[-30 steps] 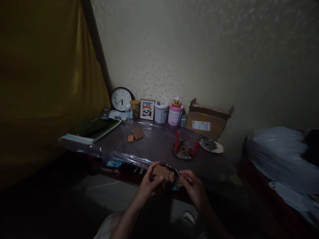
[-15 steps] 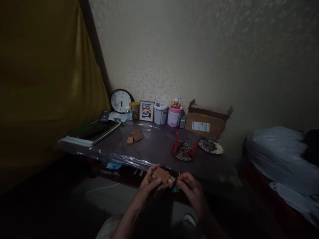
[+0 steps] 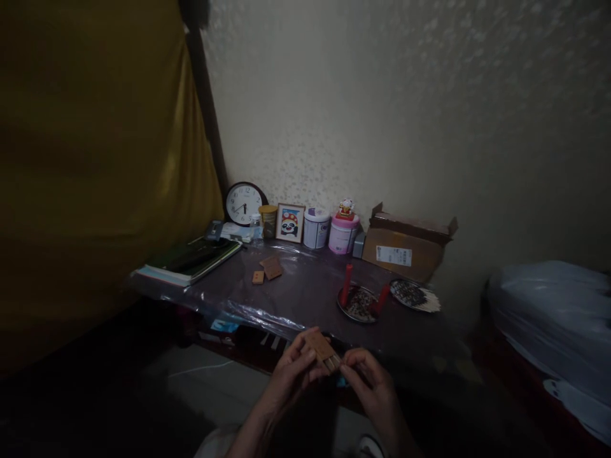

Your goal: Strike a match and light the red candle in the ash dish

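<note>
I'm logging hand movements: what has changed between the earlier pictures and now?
The matchbox, held in the left hand, has tilted, its open end swinging downward. The right hand has closed in on that end; whether it still pinches a matchstick is unclear. The red candles stayed put.

The left fingers (image 3: 298,342) curl, thumb uppermost, just beside the pinched right fingers (image 3: 360,357).

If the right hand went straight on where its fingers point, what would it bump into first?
Most likely the open end of the matchbox in the left hand. The right hand's fingertips look very close; depth is unclear, so they may already touch.
</note>
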A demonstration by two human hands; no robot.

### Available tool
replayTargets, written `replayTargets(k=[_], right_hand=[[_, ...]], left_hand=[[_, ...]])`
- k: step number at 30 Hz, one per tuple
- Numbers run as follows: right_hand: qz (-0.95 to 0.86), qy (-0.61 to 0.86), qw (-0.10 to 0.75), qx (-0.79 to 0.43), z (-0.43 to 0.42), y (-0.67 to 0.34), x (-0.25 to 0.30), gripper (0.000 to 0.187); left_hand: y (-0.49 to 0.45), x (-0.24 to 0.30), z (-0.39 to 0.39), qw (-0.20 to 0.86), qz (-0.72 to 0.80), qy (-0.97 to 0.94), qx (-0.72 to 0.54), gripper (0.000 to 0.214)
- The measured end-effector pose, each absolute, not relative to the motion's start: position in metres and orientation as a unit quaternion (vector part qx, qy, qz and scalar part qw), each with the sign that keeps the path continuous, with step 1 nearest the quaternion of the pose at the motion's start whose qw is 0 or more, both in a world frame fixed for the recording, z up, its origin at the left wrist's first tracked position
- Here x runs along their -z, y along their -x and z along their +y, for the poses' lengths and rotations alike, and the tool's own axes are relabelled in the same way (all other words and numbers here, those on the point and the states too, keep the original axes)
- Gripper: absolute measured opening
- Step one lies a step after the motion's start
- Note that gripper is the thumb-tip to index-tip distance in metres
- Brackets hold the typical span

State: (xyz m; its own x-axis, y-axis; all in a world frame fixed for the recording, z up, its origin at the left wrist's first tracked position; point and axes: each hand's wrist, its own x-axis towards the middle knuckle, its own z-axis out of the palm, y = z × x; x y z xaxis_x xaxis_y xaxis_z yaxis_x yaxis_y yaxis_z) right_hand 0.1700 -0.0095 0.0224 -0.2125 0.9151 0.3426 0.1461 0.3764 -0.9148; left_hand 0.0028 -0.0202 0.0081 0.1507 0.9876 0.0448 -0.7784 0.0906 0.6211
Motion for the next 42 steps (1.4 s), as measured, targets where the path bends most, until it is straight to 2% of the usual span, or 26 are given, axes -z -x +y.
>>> replayTargets(k=[27,37,42], right_hand=[[-0.679,0.406,0.504,-0.347,-0.008,-0.162,-0.012,0.015],[-0.668,0.416,0.504,-0.356,-0.008,-0.163,-0.011,0.017],[-0.679,0.415,0.495,-0.349,-0.009,-0.164,-0.009,0.016]], left_hand=[[-0.007,-0.010,-0.019,0.703,0.238,-0.276,-0.611,0.037],[-0.007,-0.007,-0.018,0.651,0.254,-0.334,-0.633,0.031],[-0.005,-0.008,-0.021,0.630,0.290,-0.352,-0.629,0.038]])
